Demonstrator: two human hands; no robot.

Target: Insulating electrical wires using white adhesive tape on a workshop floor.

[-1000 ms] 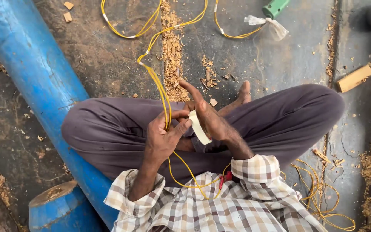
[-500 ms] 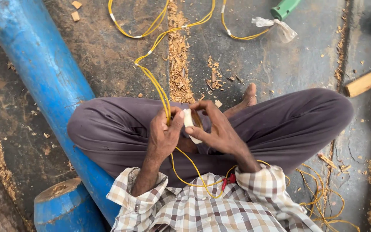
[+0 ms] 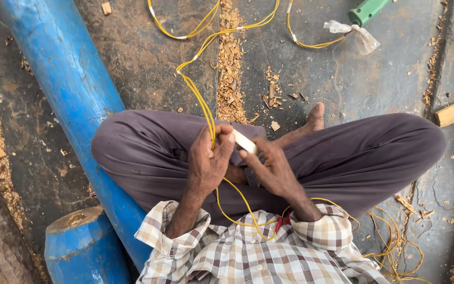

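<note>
The yellow wire (image 3: 201, 103) is thin and doubled, with pale bands of tape along it. It runs in loose curves across the dirty floor (image 3: 342, 79) at the top of the view, comes down over the lap and passes between the fingers of the left hand (image 3: 208, 160), then loops below both hands towards the checked shirt. The white strip (image 3: 245, 141), short, flat and pale, lies slantwise between the left thumb and the fingertips of the right hand (image 3: 271, 171), just beside the wire

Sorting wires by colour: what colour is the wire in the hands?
Yellow wire, clearest in the head view.
</note>
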